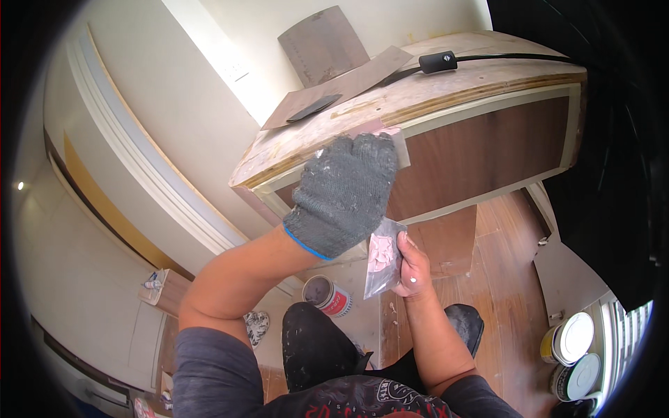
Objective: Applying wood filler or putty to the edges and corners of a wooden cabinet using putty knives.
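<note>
My left hand, in a grey knitted glove with a blue cuff, is closed on a flat scraper, mostly hidden by the fingers. Its blade lies against the front upper edge of a wooden cabinet. Pink filler shows above the gloved fingers, by that edge. Just below, my bare right hand grips a thin grey plate by its right side, thumb on top. A lump of pink putty sits on this plate. Pale tape frames the cabinet's brown front panel.
On the cabinet top lie a bent brown sheet, a dark flat blade and a black cable with a small box. Another brown sheet leans on the wall. A paint can stands near my knee; lidded buckets stand right.
</note>
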